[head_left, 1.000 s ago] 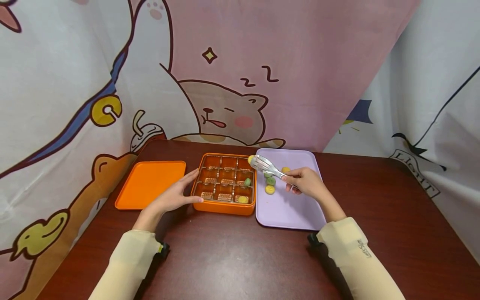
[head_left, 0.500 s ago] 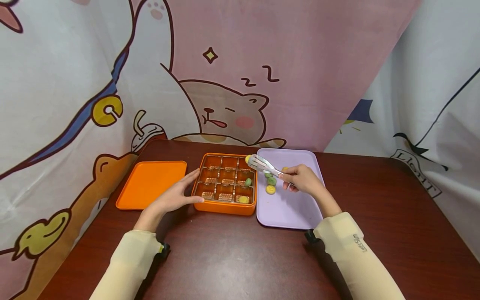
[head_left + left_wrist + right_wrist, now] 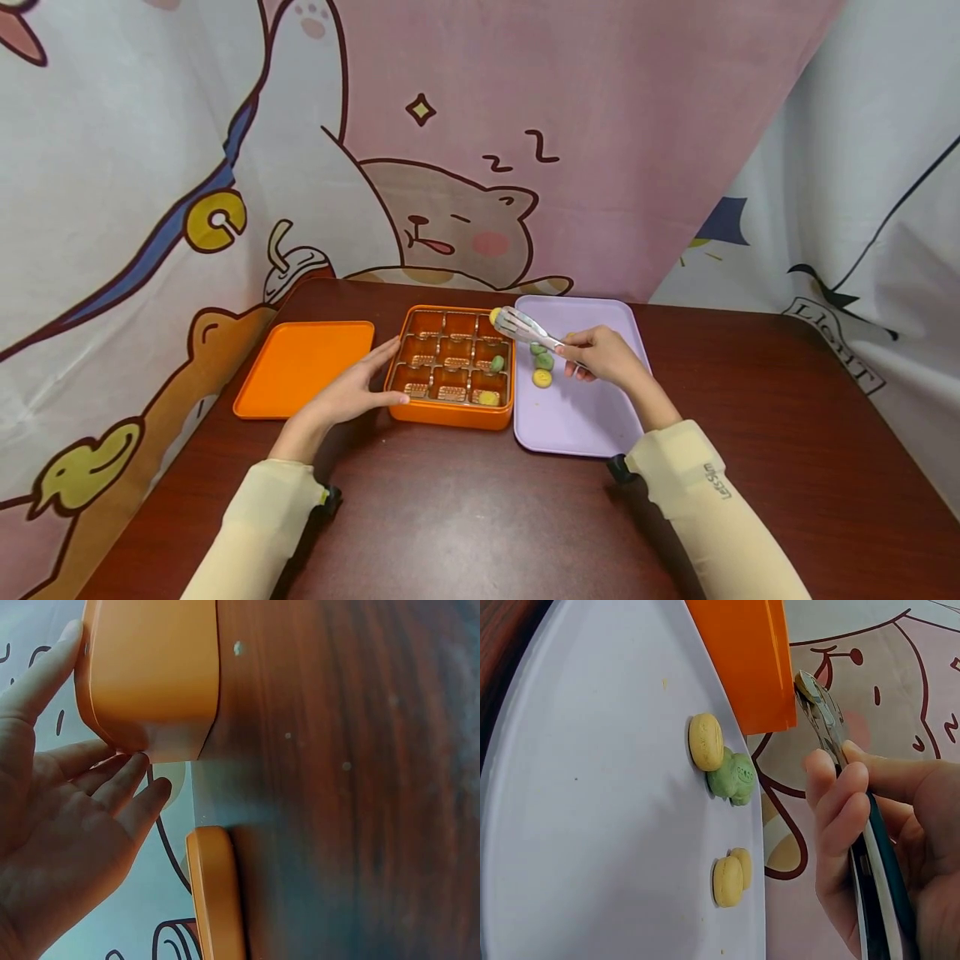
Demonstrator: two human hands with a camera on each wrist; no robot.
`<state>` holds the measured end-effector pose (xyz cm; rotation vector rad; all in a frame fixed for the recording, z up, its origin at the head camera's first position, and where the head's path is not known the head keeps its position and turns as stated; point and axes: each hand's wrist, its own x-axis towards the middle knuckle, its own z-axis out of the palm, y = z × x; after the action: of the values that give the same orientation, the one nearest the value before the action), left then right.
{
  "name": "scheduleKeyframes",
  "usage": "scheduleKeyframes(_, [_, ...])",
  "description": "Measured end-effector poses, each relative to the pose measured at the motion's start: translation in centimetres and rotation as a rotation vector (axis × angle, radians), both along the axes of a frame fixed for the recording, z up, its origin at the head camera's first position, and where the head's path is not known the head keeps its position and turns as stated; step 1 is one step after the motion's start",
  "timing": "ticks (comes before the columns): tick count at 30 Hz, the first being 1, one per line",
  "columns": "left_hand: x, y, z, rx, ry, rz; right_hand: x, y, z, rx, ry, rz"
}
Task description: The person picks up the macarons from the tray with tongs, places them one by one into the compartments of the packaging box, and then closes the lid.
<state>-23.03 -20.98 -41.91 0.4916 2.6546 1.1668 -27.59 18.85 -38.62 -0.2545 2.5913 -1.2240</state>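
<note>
My right hand grips metal tongs. At their tips they pinch a yellow macaron, held above the back right corner of an orange box. Inside the box sits a clear insert of nine-type grid compartments; a green piece stands in the middle right one and a yellow macaron lies in the front right one. My left hand touches the box's left side with extended fingers, its thumb along the front. In the left wrist view, the fingertips rest against the box wall.
A lilac tray adjoins the box on the right. It bears yellow macarons and green pieces, some touching. An orange lid lies flat to the left of the box. Behind the table hangs a printed curtain.
The tongs and the yellow macaron have shifted slightly left, from the tray's edge to over the box's back right corner. My left hand stays on the box.
</note>
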Motion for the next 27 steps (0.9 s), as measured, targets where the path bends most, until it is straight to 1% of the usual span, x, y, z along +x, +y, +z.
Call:
scheduleKeyframes(11, [0.01,0.06,-0.01,-0.006,0.006,-0.002,0.14,0.0,0.32,0.012,0.002,-0.004])
scheduleKeyframes(16, [0.02,0.1,0.04,0.003,0.0,-0.002,0.11,0.05,0.3,0.008,0.001,-0.014])
scheduleKeyframes(27, [0.08,0.05,0.03,0.002,-0.002,-0.001,0.33,0.45,0.22,0.01,0.006,-0.007])
